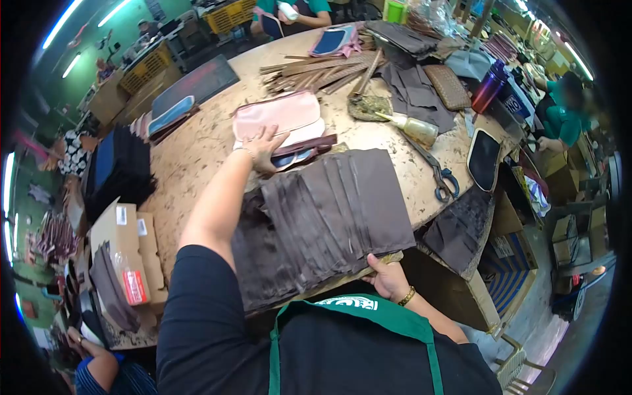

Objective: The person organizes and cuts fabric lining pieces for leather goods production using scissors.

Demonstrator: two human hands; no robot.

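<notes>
My left hand [264, 146] lies with its fingers spread on the lower edge of a pink wallet-shaped piece [280, 115], beside dark red and blue pieces [296, 157]. Nearer to me, a row of overlapping dark brown fabric pieces [329, 204] rests on a board [342, 280]. My right hand [388, 280] grips the board's near right edge, its thumb on top by the fabric and its other fingers hidden underneath.
Scissors [440, 172], a glue bottle [418, 128] and brown strips [322, 71] lie beyond the fabric. A purple-red bottle [489, 87] stands back right. Cardboard boxes [118, 243] are at left. One person [309, 14] sits opposite; another [563, 115] is at right.
</notes>
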